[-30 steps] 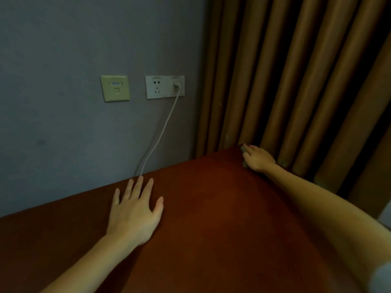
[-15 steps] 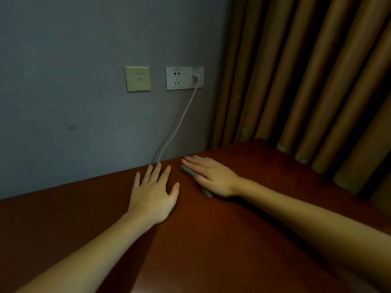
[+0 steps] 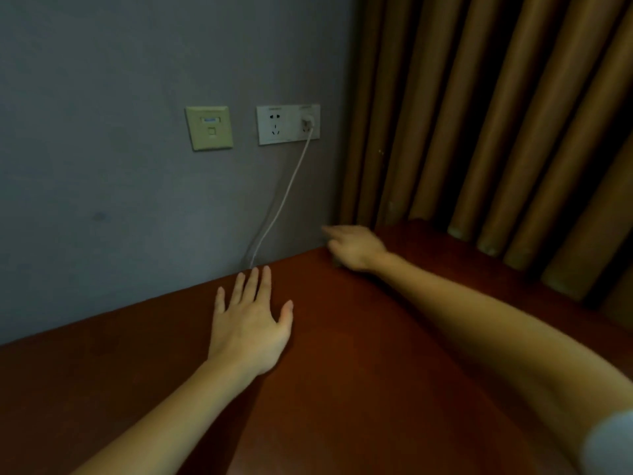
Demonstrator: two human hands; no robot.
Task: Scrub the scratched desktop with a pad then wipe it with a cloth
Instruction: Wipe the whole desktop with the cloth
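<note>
Head view: a reddish-brown wooden tabletop (image 3: 376, 389) fills the lower half, its polished surface dark and dimly lit, its far edge running against a grey wall (image 3: 102, 114). On that wall sit a yellowish data-port plate (image 3: 209, 127) and, just to its right, a white double power socket (image 3: 288, 124). A white charger plug (image 3: 307, 122) is in the socket's right outlet, and its white cable (image 3: 284, 200) hangs down and passes behind the tabletop's edge. Brown pleated curtains (image 3: 496, 114) close off the right side, their hems near the tabletop's far right edge.

The left hand (image 3: 248, 332) lies palm down on the tabletop, its fingers (image 3: 251, 282) straight, slightly spread and holding nothing, the tips near the far edge just below the cable. The right hand (image 3: 358, 246) reaches to the far edge beside the wall and curtain corner. It is motion-blurred, with one finger stretched toward the wall, and whether its fingers grasp anything cannot be told. A small grey sliver, seemingly the scrubbing pad (image 3: 337, 262), shows under that hand on the tabletop; its shape and texture are too blurred to make out. A pale sleeve (image 3: 613, 440) shows at the lower right.
</note>
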